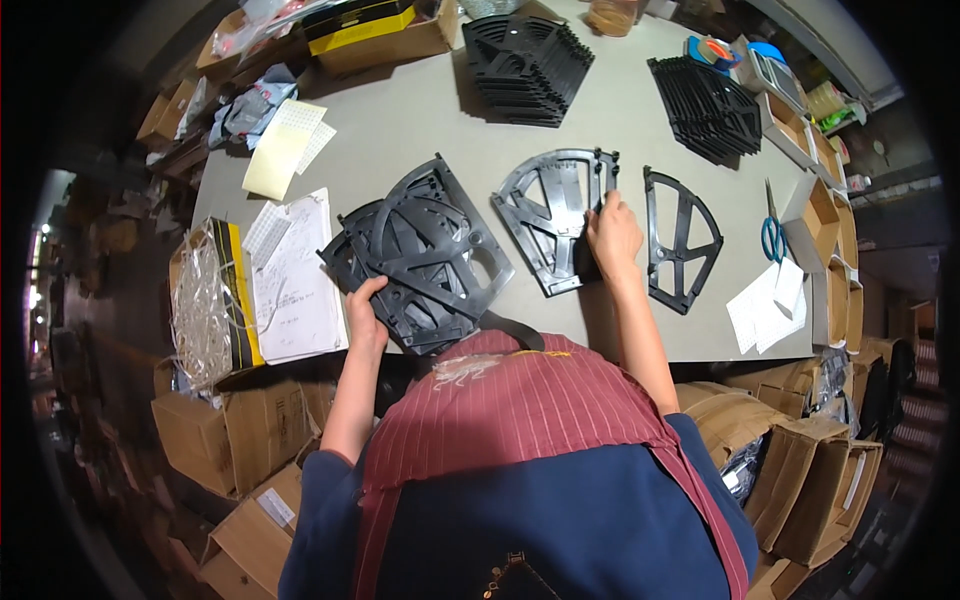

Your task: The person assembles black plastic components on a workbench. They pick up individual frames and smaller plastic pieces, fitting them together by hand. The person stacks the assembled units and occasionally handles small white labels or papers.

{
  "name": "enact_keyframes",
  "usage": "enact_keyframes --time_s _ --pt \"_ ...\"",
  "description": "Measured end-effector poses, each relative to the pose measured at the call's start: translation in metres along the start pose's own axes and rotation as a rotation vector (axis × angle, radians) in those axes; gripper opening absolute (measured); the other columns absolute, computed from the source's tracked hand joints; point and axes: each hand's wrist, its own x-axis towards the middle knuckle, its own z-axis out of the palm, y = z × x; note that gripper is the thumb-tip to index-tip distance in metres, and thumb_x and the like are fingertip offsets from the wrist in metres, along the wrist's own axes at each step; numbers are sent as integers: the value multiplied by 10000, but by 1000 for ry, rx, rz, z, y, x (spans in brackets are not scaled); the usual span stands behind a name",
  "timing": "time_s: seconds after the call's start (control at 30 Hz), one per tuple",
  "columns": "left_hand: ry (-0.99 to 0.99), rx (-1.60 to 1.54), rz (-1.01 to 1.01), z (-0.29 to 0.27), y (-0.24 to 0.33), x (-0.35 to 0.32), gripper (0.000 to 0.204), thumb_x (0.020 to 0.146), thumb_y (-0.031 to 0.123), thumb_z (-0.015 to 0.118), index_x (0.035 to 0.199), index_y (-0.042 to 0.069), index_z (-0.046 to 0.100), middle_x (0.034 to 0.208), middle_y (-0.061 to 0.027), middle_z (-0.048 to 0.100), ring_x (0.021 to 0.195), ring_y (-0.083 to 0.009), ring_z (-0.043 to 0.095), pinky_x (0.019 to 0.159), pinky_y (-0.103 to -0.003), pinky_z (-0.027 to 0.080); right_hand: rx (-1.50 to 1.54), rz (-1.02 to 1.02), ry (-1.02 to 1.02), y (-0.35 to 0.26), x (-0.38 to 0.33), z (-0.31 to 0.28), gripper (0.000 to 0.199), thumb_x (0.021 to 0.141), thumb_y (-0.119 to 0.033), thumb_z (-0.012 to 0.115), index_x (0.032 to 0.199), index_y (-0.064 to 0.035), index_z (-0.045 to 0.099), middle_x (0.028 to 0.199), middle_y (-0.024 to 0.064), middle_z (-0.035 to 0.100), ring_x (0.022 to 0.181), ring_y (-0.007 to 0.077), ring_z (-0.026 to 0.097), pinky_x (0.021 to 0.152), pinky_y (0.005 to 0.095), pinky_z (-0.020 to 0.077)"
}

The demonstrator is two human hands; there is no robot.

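Note:
A heap of black plastic fan-shaped frames (480,240) lies on the near left part of the table, overlapping at different angles. My left hand (367,312) is closed at the heap's lower left edge, with some fingers hidden beneath or behind it. Right of the heap is another black fan-shaped frame (545,262) with spokes and a straight bar. My right hand (617,238) grips its right side, fingers curled at the bar. Just beyond that hand a narrower black quarter-round frame (687,290) rests flat, untouched.
Two stacks of black frames, one at the back (530,75) and another at the far right (705,110), stand on the table (400,120). Blue-handled scissors (772,238) and white sheets (755,315) lie right. Papers (300,300) and a box of clear strips (205,310) sit left.

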Motion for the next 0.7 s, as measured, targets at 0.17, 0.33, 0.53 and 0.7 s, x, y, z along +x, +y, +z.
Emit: enact_keyframes --time_s 0.17,0.33,0.53,0.7 --pt "17 16 57 -9 1 3 259 786 39 675 1039 -13 673 996 -106 711 906 -256 698 865 -385 564 368 -287 136 -42 -7 -2 252 879 -182 707 1032 -5 614 1052 204 629 981 398 633 820 497 519" --pt "15 70 116 1 8 1 305 773 18 674 1075 -28 661 999 -113 707 891 -254 700 850 -384 568 350 -408 -406 -115 -17 13 349 899 -339 679 853 8 680 882 230 693 867 411 676 788 499 536" --pt "46 52 85 -23 3 -1 275 839 68 604 1067 -50 703 1057 -127 729 958 -247 702 896 -353 548 1225 -51 -959 -129 -4 -14 210 819 -163 749 911 24 720 698 50 654 575 117 575 552 277 464" --pt "-13 30 55 -30 -6 2 353 876 90 574 1192 -40 664 1153 -97 713 1045 -224 680 940 -350 534 1488 -15 -1247 -129 -13 -17 177 961 -129 620 1050 -16 723 889 -3 673 790 74 577 778 215 450"
